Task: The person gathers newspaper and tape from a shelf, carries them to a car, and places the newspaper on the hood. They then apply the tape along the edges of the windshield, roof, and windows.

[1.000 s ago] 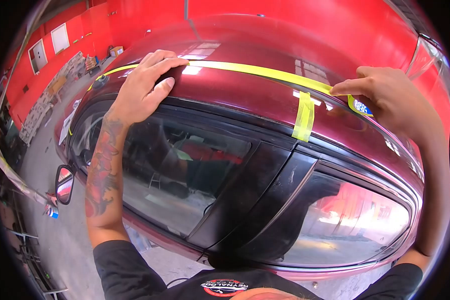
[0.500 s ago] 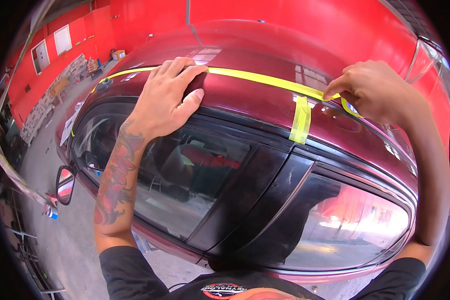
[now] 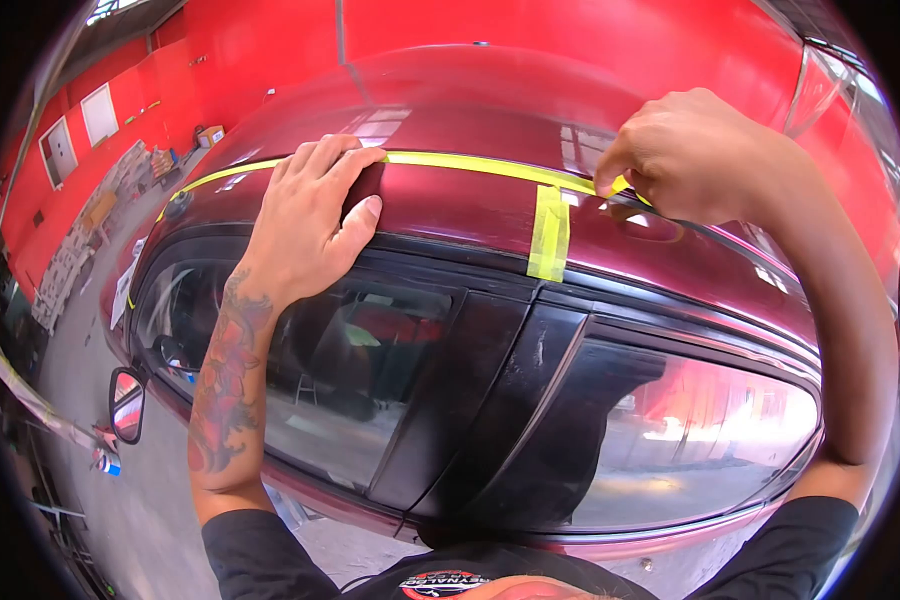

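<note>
A long strip of yellow masking tape (image 3: 480, 166) runs along the edge of the dark red car roof (image 3: 450, 205). My left hand (image 3: 315, 215) lies on the roof edge over this strip, fingers stretched out and thumb apart. Farther right, my right hand (image 3: 695, 165) is closed on the tape at its right end, fingers curled and pointing down. A bit of yellow shows beneath those fingers; the roll itself is mostly hidden by the hand. Between the hands, a short crosswise piece of yellow tape (image 3: 549, 235) reaches from near the long strip down to the door frame.
Below my hands are the car's front window (image 3: 360, 370) and rear window (image 3: 700, 440), with a dark pillar between them. A side mirror (image 3: 127, 403) sticks out at the left. Red walls (image 3: 530, 30) stand behind the car. Boxes and stacked material line the left wall.
The view has shifted, so the car appears farther left. My right hand stays on the tape, and the roll seen beneath it earlier is now mostly covered. My left hand remains on the roof edge.
</note>
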Action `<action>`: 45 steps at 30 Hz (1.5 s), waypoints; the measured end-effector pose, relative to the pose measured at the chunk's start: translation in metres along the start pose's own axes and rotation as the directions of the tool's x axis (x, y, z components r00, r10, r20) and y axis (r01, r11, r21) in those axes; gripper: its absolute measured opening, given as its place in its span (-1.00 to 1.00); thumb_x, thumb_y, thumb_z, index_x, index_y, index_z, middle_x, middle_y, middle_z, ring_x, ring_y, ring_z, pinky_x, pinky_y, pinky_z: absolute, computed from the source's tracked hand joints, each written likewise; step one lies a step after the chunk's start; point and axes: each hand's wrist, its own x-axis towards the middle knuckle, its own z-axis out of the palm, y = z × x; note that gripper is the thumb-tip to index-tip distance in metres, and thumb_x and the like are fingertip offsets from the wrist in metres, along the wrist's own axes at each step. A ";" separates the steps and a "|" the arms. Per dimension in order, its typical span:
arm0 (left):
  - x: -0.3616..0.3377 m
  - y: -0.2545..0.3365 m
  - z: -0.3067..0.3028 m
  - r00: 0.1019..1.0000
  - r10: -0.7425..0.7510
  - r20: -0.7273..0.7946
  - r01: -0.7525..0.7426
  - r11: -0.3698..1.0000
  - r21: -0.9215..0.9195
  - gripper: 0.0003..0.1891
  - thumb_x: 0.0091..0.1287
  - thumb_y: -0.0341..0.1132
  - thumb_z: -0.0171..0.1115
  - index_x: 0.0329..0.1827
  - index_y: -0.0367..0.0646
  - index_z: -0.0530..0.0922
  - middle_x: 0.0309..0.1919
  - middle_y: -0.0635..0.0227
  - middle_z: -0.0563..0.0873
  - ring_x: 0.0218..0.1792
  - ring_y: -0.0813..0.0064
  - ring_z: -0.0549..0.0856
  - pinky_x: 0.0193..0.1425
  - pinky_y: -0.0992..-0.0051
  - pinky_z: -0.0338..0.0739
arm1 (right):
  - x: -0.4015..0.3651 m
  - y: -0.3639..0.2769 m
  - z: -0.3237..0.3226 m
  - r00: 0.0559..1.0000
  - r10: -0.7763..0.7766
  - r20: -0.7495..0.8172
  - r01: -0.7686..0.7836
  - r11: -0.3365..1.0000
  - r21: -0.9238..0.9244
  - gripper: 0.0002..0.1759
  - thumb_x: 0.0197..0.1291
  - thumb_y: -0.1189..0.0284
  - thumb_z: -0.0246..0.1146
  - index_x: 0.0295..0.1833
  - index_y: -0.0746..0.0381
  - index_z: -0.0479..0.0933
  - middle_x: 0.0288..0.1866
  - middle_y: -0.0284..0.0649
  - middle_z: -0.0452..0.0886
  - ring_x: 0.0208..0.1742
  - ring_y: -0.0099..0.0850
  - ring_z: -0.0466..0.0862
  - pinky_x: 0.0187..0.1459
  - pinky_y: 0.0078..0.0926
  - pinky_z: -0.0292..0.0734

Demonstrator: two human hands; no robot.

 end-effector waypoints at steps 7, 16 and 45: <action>0.006 0.016 0.008 0.999 0.049 -0.020 -0.049 0.999 0.009 -0.51 0.28 -0.23 0.12 0.27 -0.20 0.52 0.24 0.01 0.54 0.30 -0.03 0.47 0.44 0.10 0.30 | -0.009 -0.003 -0.011 0.998 0.026 0.055 -0.027 1.000 0.009 -0.60 0.26 0.55 0.19 0.18 0.11 0.71 0.00 -0.10 0.78 0.01 -0.14 0.75 0.05 -0.19 0.62; 0.006 0.013 0.009 0.998 0.059 -0.038 -0.059 0.998 0.005 -0.52 0.29 -0.23 0.11 0.27 -0.20 0.53 0.23 0.01 0.55 0.29 -0.04 0.49 0.43 0.11 0.32 | -0.020 0.026 0.023 0.967 -0.077 -0.244 0.106 0.989 0.108 -0.45 0.28 0.61 0.20 0.34 -0.03 0.64 -0.05 -0.06 0.75 0.01 -0.13 0.69 0.06 -0.16 0.57; 0.018 0.053 0.023 0.995 0.081 -0.063 -0.077 0.995 0.060 -0.55 0.35 -0.20 0.18 0.21 -0.30 0.57 0.16 0.09 0.60 0.29 0.07 0.52 0.41 0.10 0.36 | -0.008 -0.012 0.009 0.997 0.080 0.000 -0.080 0.996 -0.049 -0.57 0.32 0.31 0.31 0.30 -0.10 0.67 0.04 -0.40 0.79 0.06 -0.34 0.75 -0.07 -0.31 0.61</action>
